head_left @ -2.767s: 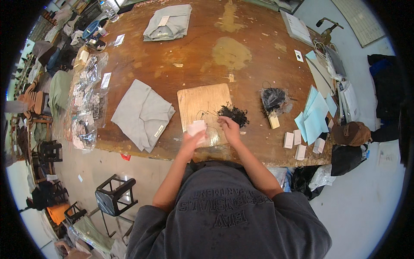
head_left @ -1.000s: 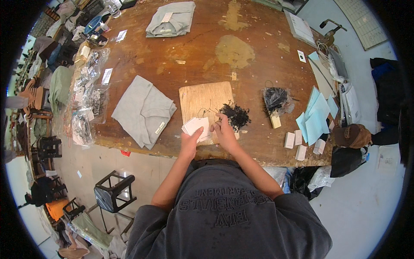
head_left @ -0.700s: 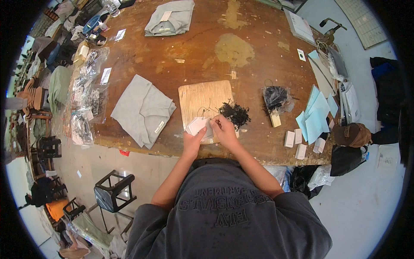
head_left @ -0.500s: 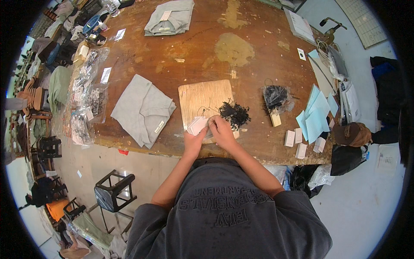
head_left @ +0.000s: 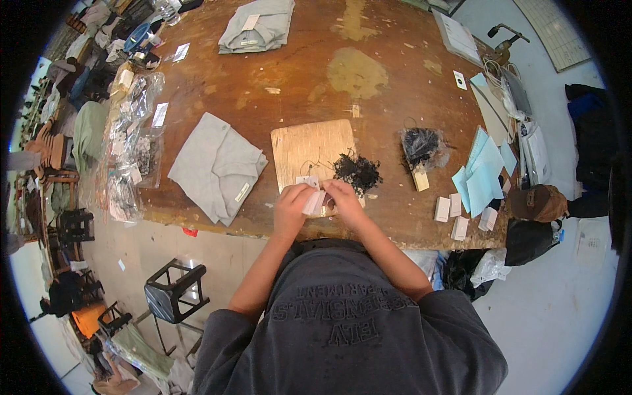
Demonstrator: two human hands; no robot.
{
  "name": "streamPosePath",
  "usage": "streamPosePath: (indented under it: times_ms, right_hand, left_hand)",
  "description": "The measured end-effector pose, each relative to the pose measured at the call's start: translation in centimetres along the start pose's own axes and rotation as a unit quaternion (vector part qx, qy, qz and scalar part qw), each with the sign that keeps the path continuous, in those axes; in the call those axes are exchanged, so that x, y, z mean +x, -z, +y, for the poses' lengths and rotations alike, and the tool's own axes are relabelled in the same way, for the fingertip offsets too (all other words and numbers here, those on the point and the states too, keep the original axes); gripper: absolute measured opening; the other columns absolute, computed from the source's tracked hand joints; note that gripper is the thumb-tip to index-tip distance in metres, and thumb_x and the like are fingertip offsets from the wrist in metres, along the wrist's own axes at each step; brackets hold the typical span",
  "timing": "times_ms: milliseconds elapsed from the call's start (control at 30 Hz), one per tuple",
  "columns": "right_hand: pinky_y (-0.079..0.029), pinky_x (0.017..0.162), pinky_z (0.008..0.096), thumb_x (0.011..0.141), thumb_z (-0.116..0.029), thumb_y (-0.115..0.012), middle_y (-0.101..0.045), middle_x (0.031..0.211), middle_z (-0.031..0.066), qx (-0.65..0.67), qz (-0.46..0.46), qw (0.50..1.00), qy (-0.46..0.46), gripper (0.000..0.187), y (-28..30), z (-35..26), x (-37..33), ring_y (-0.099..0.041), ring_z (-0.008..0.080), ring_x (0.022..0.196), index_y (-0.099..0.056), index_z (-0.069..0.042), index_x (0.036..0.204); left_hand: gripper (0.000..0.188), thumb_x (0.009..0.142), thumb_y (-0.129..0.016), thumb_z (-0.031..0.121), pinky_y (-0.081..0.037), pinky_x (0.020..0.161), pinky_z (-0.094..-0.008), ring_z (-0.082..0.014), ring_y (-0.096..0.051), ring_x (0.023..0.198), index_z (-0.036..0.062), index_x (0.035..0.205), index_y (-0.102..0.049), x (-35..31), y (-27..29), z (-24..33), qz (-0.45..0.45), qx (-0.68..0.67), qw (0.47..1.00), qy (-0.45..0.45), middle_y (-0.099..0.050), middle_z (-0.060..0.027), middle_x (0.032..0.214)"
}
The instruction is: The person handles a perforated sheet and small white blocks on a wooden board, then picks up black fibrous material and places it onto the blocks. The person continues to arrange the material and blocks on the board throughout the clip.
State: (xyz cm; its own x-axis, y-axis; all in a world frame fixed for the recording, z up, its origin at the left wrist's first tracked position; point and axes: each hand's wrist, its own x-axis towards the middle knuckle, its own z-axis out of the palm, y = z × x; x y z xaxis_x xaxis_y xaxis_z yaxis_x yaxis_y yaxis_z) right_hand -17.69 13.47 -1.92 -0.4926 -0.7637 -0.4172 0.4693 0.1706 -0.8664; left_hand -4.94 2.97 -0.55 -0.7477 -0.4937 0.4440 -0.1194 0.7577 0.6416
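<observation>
Both hands meet over the front of a light wooden board (head_left: 313,146). My left hand (head_left: 291,203) is closed on pale pink hang tags (head_left: 313,203), which fan out between the hands. At the right edge of the tags, my right hand (head_left: 344,197) pinches with its fingertips; whether a tag or a string is in them is too small to see. Beside it lies a heap of black tag strings (head_left: 357,172), and a few loose strings curl over the board. Another white tag (head_left: 307,180) shows just beyond the left fingers.
A folded grey garment (head_left: 217,168) lies to the left, another (head_left: 258,26) at the far side. Clear plastic bags (head_left: 135,148) line the left edge. To the right are a black-filled bag (head_left: 421,146), small tag stacks (head_left: 442,209), blue sheets (head_left: 479,181) and a brown cap (head_left: 538,203).
My left hand has turned over the tags, its back now facing up, and the tags have shifted right and fanned out. My right hand has moved slightly right.
</observation>
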Motion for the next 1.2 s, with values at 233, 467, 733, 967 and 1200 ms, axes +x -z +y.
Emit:
streamPosePath:
  times_ms: [233,467,733,967,1200]
  right_hand:
    - [-0.046,0.054,0.0331,0.085,-0.021,-0.063,-0.06,0.063,0.017,-0.404,0.225,0.865,0.194,0.024,4.5,1.1,2.0,-0.058,0.0224,0.053,-0.063,0.002,0.077]
    - [-0.051,0.064,0.043,0.088,-0.019,-0.06,-0.065,0.074,0.018,-0.482,0.315,0.818,0.01,0.019,10.6,-0.4,2.7,-0.066,0.0343,0.071,-0.068,-0.002,0.086]
    - [-0.05,0.066,0.0397,0.084,-0.018,-0.066,-0.065,0.078,0.0199,-0.459,0.305,0.822,0.145,0.019,12.4,0.9,1.4,-0.064,0.0364,0.074,-0.068,0.0,0.089]
    - [-0.048,0.063,0.0452,0.088,-0.024,-0.061,-0.062,0.074,0.0212,-0.466,0.291,0.828,0.114,0.022,12.9,1.6,1.9,-0.062,0.0401,0.071,-0.066,-0.002,0.089]
    - [-0.046,0.058,0.0429,0.092,-0.024,-0.057,-0.059,0.069,0.021,-0.56,0.289,0.743,0.224,0.028,10.6,-3.1,-0.3,-0.06,0.039,0.065,-0.058,0.0,0.078]
  left_hand:
    - [0.026,0.071,-0.07,0.004,-0.052,0.072,-0.0329,-0.026,-0.064,0.08,0.0042,0.097,-0.068,-1.8,-1.3,-0.9,-0.059,-0.09,0.992,0.071,-0.067,-0.0072,0.091]
    - [0.027,0.082,-0.072,0.012,-0.05,0.075,-0.0277,-0.013,-0.063,0.084,-0.0048,0.102,-0.064,-2.6,-3.1,-5.1,0.051,-0.309,0.826,0.469,-0.067,-0.0063,0.095]
    - [0.028,0.084,-0.07,0.01,-0.049,0.074,-0.0271,-0.0127,-0.062,0.083,-0.006,0.105,-0.063,-3.0,-2.3,-4.3,0.087,-0.373,0.784,0.488,-0.067,-0.0068,0.095]
    - [0.026,0.085,-0.068,0.01,-0.05,0.074,-0.0266,-0.0128,-0.063,0.082,-0.0034,0.106,-0.063,-2.8,-3.0,-3.8,0.028,-0.362,0.806,0.468,-0.067,-0.0068,0.096]
    - [0.026,0.084,-0.069,0.013,-0.049,0.073,-0.0269,-0.0127,-0.062,0.08,-0.003,0.104,-0.063,-2.6,-2.1,-2.6,0.03,-0.369,0.803,0.468,-0.067,-0.0059,0.092]
